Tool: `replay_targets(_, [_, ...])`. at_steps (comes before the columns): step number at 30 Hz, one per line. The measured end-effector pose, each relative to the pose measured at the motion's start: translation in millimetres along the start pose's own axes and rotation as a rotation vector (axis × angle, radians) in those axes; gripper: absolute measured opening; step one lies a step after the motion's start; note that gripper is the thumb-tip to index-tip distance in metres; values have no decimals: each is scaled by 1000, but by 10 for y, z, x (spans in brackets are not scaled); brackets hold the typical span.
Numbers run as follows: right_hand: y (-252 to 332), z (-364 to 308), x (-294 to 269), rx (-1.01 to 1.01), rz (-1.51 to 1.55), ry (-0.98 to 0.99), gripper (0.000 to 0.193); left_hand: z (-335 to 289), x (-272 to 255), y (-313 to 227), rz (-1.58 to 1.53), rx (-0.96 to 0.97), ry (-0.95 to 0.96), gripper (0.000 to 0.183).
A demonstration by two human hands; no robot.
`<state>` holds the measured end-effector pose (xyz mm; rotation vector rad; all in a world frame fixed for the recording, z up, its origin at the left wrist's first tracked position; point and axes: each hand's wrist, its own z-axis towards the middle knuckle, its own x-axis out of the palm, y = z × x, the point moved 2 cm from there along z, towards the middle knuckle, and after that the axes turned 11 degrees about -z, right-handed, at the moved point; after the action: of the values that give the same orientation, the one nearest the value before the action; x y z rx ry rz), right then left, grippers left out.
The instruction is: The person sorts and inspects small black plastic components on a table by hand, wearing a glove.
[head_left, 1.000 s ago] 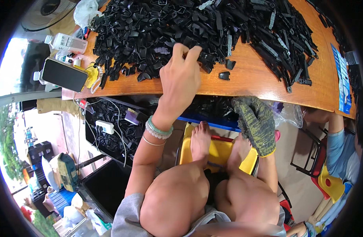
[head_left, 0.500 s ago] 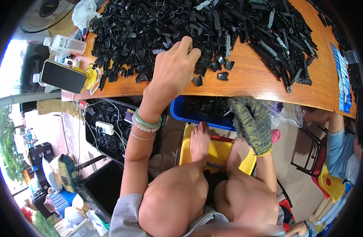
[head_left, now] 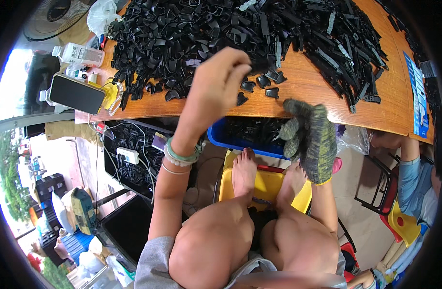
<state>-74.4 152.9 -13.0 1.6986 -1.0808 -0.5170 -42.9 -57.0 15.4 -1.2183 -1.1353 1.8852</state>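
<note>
My bare left hand (head_left: 216,86), with bracelets (head_left: 178,156) on its wrist, is over the table's near edge area. Its thumb and index finger pinch toward a blurred black plastic piece (head_left: 263,65) at the fingertips. Small curved black plastic pieces (head_left: 272,92) lie just right of that hand, beside the big heap (head_left: 168,43). My right hand (head_left: 311,137) wears a grey-green knitted glove and is raised at the table edge, right of a blue bin (head_left: 216,137) of black parts. The gloved fingers stand apart, with nothing visible between them.
Long black strips (head_left: 341,62) are piled on the wooden table (head_left: 302,101) at right. A phone (head_left: 76,94) and a bottle (head_left: 81,54) stand at left. Below are a power strip (head_left: 128,155) and a yellow stool (head_left: 225,185). A co-worker's arm (head_left: 408,154) is at far right.
My left hand has pulled slightly back and right from the heap, and nearby loose pieces have shifted. My gloved right hand has risen toward the table edge, its fingers spreading.
</note>
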Motion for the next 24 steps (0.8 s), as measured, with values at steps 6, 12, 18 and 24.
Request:
replay_targets(6, [55, 98, 30, -402, -312, -115, 24, -378, 421, -154, -30, 406, 146, 10])
replay_targets(12, [70, 20, -74, 40, -19, -126, 24, -515, 229, 101, 480, 157, -230, 7])
replay_targets(18, [-2, -32, -48, 15, 16, -73, 23, -500, 344, 27, 111, 220, -50, 11])
replay_targets(24, [59, -110, -57, -96, -198, 76, 20, -547, 338, -144, -287, -22, 153, 4])
